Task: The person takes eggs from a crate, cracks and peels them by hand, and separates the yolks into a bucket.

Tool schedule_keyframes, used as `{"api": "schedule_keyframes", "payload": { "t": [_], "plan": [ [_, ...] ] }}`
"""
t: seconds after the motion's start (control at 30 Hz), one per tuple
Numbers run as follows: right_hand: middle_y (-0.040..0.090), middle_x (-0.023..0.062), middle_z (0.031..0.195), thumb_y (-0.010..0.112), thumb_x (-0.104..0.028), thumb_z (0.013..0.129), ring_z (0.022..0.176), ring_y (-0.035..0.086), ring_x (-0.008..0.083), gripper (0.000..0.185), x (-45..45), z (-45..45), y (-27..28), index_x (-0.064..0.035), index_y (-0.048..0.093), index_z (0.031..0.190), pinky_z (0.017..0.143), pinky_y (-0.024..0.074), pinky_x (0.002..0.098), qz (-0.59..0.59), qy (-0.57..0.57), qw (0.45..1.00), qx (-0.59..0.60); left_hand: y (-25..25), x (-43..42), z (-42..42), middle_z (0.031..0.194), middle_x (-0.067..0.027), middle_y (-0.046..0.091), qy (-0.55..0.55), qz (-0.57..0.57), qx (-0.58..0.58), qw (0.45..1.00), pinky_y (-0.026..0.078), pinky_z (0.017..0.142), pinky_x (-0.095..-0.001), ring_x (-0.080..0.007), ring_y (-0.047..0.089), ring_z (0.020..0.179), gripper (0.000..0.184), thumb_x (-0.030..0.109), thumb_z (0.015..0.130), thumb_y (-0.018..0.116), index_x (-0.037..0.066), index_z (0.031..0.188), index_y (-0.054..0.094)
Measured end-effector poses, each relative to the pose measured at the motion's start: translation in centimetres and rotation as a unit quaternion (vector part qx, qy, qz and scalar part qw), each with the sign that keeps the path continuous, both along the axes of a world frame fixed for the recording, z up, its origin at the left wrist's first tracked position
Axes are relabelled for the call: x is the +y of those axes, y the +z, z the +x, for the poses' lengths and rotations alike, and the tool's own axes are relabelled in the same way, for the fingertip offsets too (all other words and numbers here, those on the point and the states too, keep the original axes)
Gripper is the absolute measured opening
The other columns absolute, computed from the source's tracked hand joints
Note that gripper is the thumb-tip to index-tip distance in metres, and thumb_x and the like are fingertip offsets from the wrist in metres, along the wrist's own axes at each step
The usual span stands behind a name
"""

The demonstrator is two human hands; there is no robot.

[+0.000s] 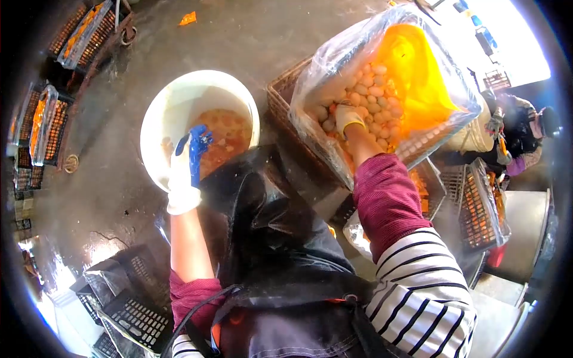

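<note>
My left hand (192,156), in a white glove with blue coating, is over the near left side of a white bucket (154,128). Its fingers are bent but apart, and no object shows in them. Murky brownish liquid with foam (225,134) lies in the bucket. My right hand (348,117), in a whitish glove, reaches down among many eggs (376,91) in a crate lined with clear plastic (316,74). Its fingertips are partly hidden among the eggs, so their grip is unclear. Bright orange-yellow material (418,71) covers the far right part of this crate.
Below the lined crate is a brown crate (283,92). Black crates (134,319) stand at lower left, and filled crates (45,125) line the left side. On the right, another person (525,128) works beside a white bucket (477,134). An orange scrap (187,18) lies on the wet floor.
</note>
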State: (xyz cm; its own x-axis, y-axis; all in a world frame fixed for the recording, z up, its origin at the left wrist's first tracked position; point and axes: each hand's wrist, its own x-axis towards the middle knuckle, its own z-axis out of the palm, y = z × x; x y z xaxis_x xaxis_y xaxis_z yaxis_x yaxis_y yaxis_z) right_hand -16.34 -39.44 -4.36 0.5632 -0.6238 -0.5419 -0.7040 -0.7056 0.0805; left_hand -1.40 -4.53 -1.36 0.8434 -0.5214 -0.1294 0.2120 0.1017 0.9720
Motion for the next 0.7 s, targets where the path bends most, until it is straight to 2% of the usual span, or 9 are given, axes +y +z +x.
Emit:
{"api": "schedule_keyframes", "payload": {
  "t": [0.1, 0.17, 0.27, 0.3, 0.4, 0.43, 0.47, 0.6, 0.7],
  "plan": [
    [0.056, 0.0219, 0.114, 0.063, -0.007, 0.075, 0.101, 0.058, 0.0340, 0.040, -0.5, -1.5, -0.4, -0.0010, 0.053, 0.113, 0.079, 0.0496, 0.0362, 0.029, -0.024, 0.998, -0.043, -0.7, -0.1, 0.5, 0.111, -0.0154, 0.058, -0.055, 0.135, -0.170, 0.975, 0.046, 0.086, -0.0304, -0.0235, 0.058, 0.100, 0.035, 0.020, 0.093, 0.047, -0.005, 0.117, 0.051],
    [0.055, 0.0216, 0.115, 0.060, -0.010, 0.078, 0.101, 0.058, 0.0342, 0.037, -0.1, -2.6, 0.1, -0.0017, 0.053, 0.114, 0.080, 0.0490, 0.0366, 0.054, -0.073, 0.991, -0.095, -1.6, -0.4, 0.9, 0.112, -0.0156, 0.058, -0.073, 0.130, -0.155, 0.977, 0.046, 0.086, -0.0300, -0.0236, 0.058, 0.101, 0.034, 0.019, 0.093, 0.048, -0.005, 0.117, 0.050],
    [0.054, 0.0224, 0.116, 0.052, -0.019, 0.085, 0.099, 0.058, 0.0356, 0.034, 2.0, -3.0, 1.6, -0.0051, 0.051, 0.116, 0.079, 0.0487, 0.0383, 0.119, -0.246, 0.928, -0.252, -0.6, -1.1, -0.1, 0.114, -0.0160, 0.056, -0.024, 0.039, 0.021, 0.999, 0.046, 0.087, -0.0299, -0.0238, 0.057, 0.101, 0.034, 0.017, 0.093, 0.047, -0.005, 0.118, 0.050],
    [0.057, 0.0171, 0.115, 0.048, -0.031, 0.089, 0.096, 0.060, 0.0315, 0.038, 1.2, -3.1, 1.1, -0.0115, 0.048, 0.121, 0.069, 0.0503, 0.0357, 0.056, -0.054, 0.991, -0.108, 2.5, -1.7, -1.1, 0.115, -0.0162, 0.056, -0.006, 0.077, 0.032, 0.996, 0.046, 0.087, -0.0300, -0.0239, 0.057, 0.101, 0.034, 0.017, 0.093, 0.047, -0.006, 0.118, 0.049],
    [0.059, 0.0104, 0.109, 0.051, -0.032, 0.088, 0.092, 0.062, 0.0249, 0.041, 0.8, -2.2, -0.9, -0.0140, 0.046, 0.125, 0.061, 0.0493, 0.0307, 0.389, -0.262, 0.831, -0.299, 2.3, -0.8, -0.7, 0.115, -0.0164, 0.055, -0.007, 0.093, -0.034, 0.995, 0.046, 0.086, -0.0300, -0.0237, 0.057, 0.099, 0.034, 0.017, 0.093, 0.047, -0.006, 0.118, 0.050],
    [0.058, 0.0081, 0.109, 0.053, -0.026, 0.089, 0.088, 0.061, 0.0216, 0.041, 1.2, -1.7, 0.0, -0.0111, 0.044, 0.126, 0.061, 0.0485, 0.0284, 0.484, -0.252, 0.762, -0.350, 4.2, -1.4, -1.8, 0.113, -0.0160, 0.056, 0.048, 0.028, 0.043, 0.998, 0.047, 0.085, -0.0301, -0.0226, 0.058, 0.098, 0.036, 0.018, 0.092, 0.050, -0.007, 0.117, 0.050],
    [0.057, 0.0065, 0.109, 0.055, -0.022, 0.088, 0.088, 0.060, 0.0185, 0.042, 2.1, -1.0, 0.7, -0.0090, 0.044, 0.126, 0.063, 0.0484, 0.0268, 0.520, -0.230, 0.718, -0.401, 3.1, -0.8, -1.9, 0.108, -0.0141, 0.059, 0.033, -0.081, 0.052, 0.995, 0.047, 0.082, -0.0290, -0.0205, 0.059, 0.095, 0.034, 0.017, 0.091, 0.051, -0.005, 0.116, 0.052],
    [0.056, 0.0019, 0.104, 0.058, -0.012, 0.085, 0.090, 0.056, 0.0123, 0.042, 9.3, 5.9, 7.3, -0.0069, 0.045, 0.125, 0.073, 0.0449, 0.0184, 0.544, -0.092, 0.617, -0.562, -1.4, -0.9, 0.0, 0.097, -0.0092, 0.064, 0.015, 0.002, 0.026, 1.000, 0.047, 0.069, -0.0231, -0.0139, 0.060, 0.085, 0.029, 0.019, 0.090, 0.053, 0.000, 0.111, 0.058],
    [0.056, -0.0028, 0.087, 0.061, -0.016, 0.083, 0.075, 0.051, 0.0071, 0.017, 11.9, 10.8, 3.5, -0.0088, 0.057, 0.097, 0.060, 0.0370, 0.0191, 0.580, -0.182, 0.552, -0.571, -2.5, -0.3, 0.3, 0.093, -0.0057, 0.065, 0.011, 0.034, -0.036, 0.999, 0.047, 0.069, -0.0229, -0.0118, 0.060, 0.082, 0.027, 0.021, 0.090, 0.052, 0.003, 0.110, 0.060]
  ]
}}
